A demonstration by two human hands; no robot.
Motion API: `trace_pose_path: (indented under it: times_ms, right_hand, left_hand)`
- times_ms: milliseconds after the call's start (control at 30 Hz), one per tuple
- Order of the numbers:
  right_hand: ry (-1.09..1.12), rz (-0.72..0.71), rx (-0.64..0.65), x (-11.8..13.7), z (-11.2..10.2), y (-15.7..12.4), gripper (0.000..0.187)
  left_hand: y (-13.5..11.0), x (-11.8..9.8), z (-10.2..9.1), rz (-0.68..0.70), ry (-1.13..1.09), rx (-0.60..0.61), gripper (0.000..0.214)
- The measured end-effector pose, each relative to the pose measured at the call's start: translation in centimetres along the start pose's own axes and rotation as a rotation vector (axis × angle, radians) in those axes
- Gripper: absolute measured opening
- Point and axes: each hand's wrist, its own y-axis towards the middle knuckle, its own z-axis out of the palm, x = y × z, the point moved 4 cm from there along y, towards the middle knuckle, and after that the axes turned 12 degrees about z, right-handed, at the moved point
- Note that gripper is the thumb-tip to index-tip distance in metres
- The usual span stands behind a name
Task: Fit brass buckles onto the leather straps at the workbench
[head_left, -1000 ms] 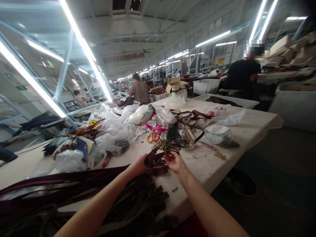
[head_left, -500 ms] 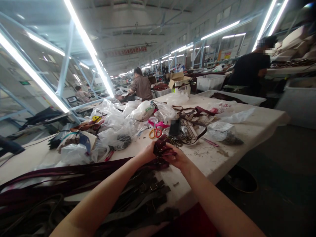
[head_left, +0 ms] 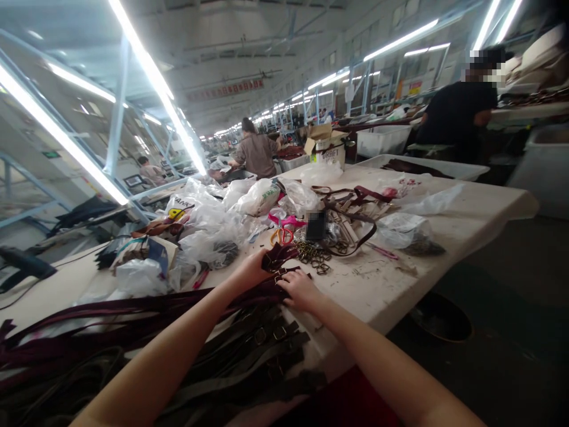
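Observation:
My left hand [head_left: 251,269] is closed round a maroon leather strap [head_left: 281,254], whose looped end sticks out beyond the fingers. Close by on the right, my right hand [head_left: 303,290] is palm down with bent fingers gripping a dark maroon strap with a metal buckle [head_left: 279,276]. The fingertips partly cover that buckle. Just past both hands lie a heap of brass-coloured metal rings [head_left: 315,254] and scissors [head_left: 281,236] with orange-yellow handles. Long maroon straps [head_left: 146,308] run to the left under my left forearm.
Dark straps with buckles [head_left: 262,350] cover the near table edge. Clear plastic bags [head_left: 213,216] pile up behind the hands, and another bag [head_left: 402,232] lies right. A carton [head_left: 326,145] stands at the far end. One person [head_left: 460,112] works at right, another [head_left: 254,151] farther back.
My right hand has turned palm down and moved down onto the buckled strap. The hands have drawn apart from the single bundle they both held, and the left has shifted slightly left.

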Motion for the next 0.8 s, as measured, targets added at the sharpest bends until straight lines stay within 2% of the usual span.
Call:
trace_pose_path:
  times_ms: [133,233,433,533,633,733,800]
  right_hand:
    - [-0.038,-0.119,0.051,0.5,0.8,0.8,0.046]
    - [-0.035,-0.15,0.107,0.3,1.9,1.1,0.041]
    - [0.061,-0.015,0.093,-1.6,2.1,2.3,0.023]
    - [0.079,0.002,0.097,-1.8,1.6,3.2,0.03]
    - [0.363,0.109,0.115,-1.5,1.4,4.5,0.046]
    - [0.712,0.28,0.109,-1.3,1.9,6.1,0.036]
    - [0.812,0.351,0.086,-1.3,2.3,7.2,0.031]
  left_hand:
    - [-0.1,-0.1,-0.8,-0.024,0.038,-0.013,0.037]
    - [0.0,-0.2,-1.0,-0.001,0.048,-0.025,0.034]
    - [0.0,0.4,-1.0,0.033,0.035,-0.029,0.037]
    - [0.2,0.9,-1.0,-0.007,0.026,-0.037,0.039]
    - [0.5,1.0,-1.1,0.004,0.023,-0.047,0.037]
    - [0.6,1.2,-1.0,-0.003,0.012,-0.036,0.036]
    - [0.8,1.5,-0.8,-0.027,0.01,-0.02,0.036]
